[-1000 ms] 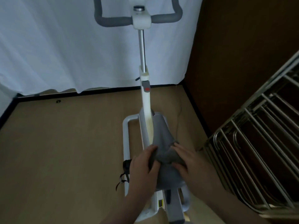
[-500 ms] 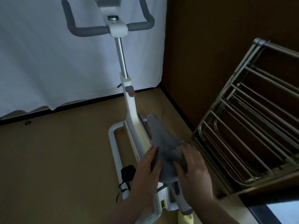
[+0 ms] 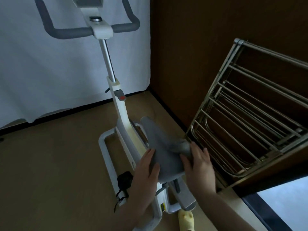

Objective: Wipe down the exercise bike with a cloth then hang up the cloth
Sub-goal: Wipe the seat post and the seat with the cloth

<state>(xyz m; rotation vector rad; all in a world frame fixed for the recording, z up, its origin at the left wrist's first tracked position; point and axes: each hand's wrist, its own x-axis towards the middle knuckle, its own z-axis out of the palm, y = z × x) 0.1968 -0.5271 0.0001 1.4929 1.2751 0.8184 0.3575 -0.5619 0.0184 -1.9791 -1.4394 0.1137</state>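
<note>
Both hands work at the saddle (image 3: 159,144) of the white exercise bike (image 3: 120,112), and the grey cloth (image 3: 180,146) lies bunched on the saddle's right rear side, just ahead of the right hand (image 3: 199,165). The right hand's grip is clamped on the cloth: the thumb and fingers curl around the folded lump, which sticks out past the fingertips toward the saddle's nose. The left hand (image 3: 146,169) rests on the saddle's left rear edge with its thumb over the top, its grip closed around that edge; it does not touch the cloth. The cloth is nearly the same grey as the saddle, so its outline is hard to separate; it shows as a soft, rounded roll with a crease. Ahead of the saddle rise the bike's post and grey handlebars (image 3: 86,29), with a white curtain (image 3: 50,72) behind them. To the right of the saddle stands a metal drying rack (image 3: 250,114), its rails bare, against a brown wall (image 3: 191,47).
</note>
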